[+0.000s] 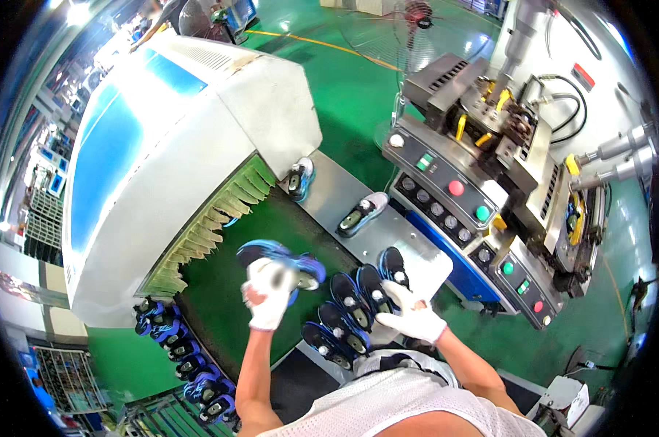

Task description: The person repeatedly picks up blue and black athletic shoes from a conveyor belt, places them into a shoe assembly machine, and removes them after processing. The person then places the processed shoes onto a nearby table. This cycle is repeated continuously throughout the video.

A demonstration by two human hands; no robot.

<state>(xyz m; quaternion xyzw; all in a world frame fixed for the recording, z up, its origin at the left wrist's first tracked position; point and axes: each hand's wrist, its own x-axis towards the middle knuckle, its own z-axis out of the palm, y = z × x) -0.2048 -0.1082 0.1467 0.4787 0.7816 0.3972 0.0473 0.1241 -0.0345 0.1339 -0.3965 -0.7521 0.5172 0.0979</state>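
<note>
My left hand, in a white glove, is closed on a dark blue sneaker over the green conveyor belt. Both are smeared by motion. A second blue-edged sneaker is right beside it; whether the same hand grips it too, I cannot tell. My right hand, gloved as well, has its fingers apart and holds nothing. It is next to a row of dark sneakers in front of me, close to a dark shoe on the metal table.
A white machine housing with a fringed curtain covers the belt's far end. More sneakers line its left side. Two shoes, one a grey-and-black sneaker, stand on the metal table. At right is a press with a button panel.
</note>
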